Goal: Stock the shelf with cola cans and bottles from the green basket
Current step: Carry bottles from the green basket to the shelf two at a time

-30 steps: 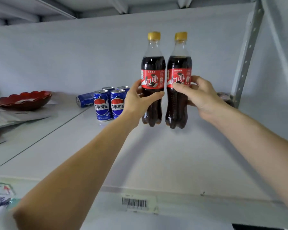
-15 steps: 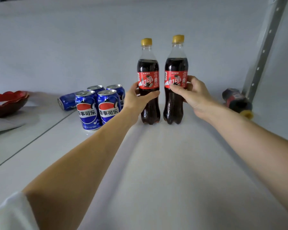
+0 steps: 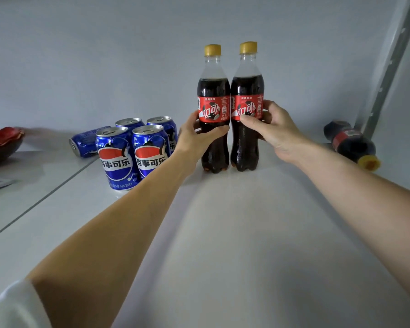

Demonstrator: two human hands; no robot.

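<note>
Cans (image 3: 137, 152) crowd left of held bottles (image 3: 230, 110) (toppled bottle (image 3: 350, 143) right).

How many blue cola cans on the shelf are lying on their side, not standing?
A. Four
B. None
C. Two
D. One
D. Only one blue can lies on its side, behind and to the left of the four upright cans. The other thing lying down, at the far right, is a cola bottle, not a can.
</note>
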